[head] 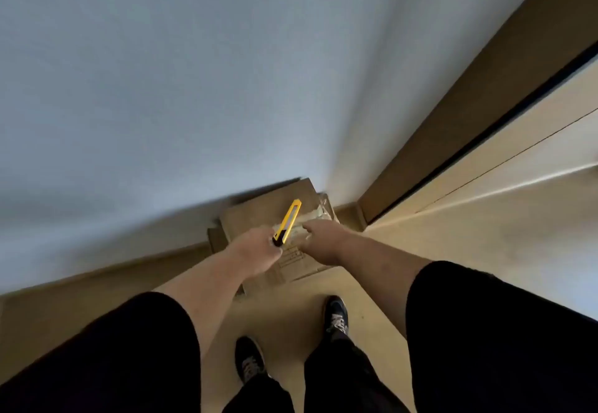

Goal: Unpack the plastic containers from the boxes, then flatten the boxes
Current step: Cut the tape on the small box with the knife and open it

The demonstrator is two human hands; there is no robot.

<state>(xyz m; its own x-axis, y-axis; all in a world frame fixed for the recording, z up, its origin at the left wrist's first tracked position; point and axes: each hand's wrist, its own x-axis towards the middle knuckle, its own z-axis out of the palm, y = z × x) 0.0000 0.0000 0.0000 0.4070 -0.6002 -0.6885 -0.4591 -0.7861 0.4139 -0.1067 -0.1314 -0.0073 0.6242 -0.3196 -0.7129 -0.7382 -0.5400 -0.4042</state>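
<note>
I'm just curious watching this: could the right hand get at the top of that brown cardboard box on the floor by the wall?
Probably yes. The right hand already hangs over the brown cardboard box, with nothing between them; whether it touches is unclear. The left hand holds the yellow utility knife off to one side.

Both arms extended forward and down, close together. Left hand (257, 250) fisted around a yellow utility knife (288, 222); right hand (323, 234) reaches beside it, fingers hidden.
</note>
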